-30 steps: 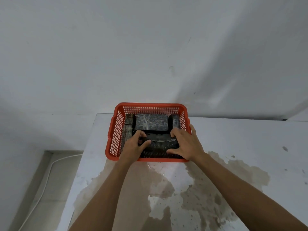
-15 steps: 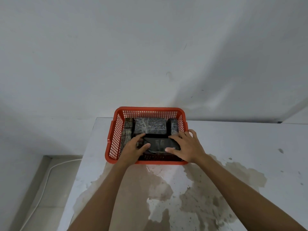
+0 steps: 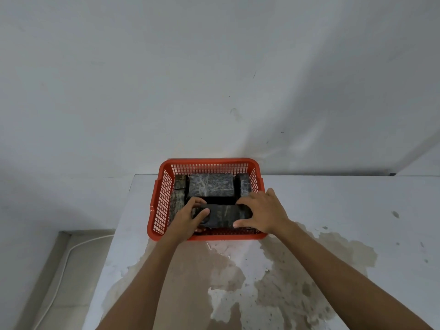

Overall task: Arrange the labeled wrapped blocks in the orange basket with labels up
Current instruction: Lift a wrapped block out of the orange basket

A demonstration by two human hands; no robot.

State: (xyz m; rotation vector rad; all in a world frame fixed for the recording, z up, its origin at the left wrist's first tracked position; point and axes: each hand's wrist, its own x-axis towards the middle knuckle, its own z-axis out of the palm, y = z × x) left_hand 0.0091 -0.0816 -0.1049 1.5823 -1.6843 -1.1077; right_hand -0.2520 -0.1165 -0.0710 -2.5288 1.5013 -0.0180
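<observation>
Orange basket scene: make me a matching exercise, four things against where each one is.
Things:
1. left hand
2. right hand
3. large wrapped block
4. orange basket

Places:
A. flat at the basket's far side
B. at the table's far left corner
C. on the near block's right end
D. on the near block's left end

Pairs: 1-D, 2-C, 3-A, 4-B

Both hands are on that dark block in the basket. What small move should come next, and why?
Probably lower the block flat into the near gap of the basket. The left hand and right hand grip its ends, and the other blocks fill the far side. No label is readable.
</observation>
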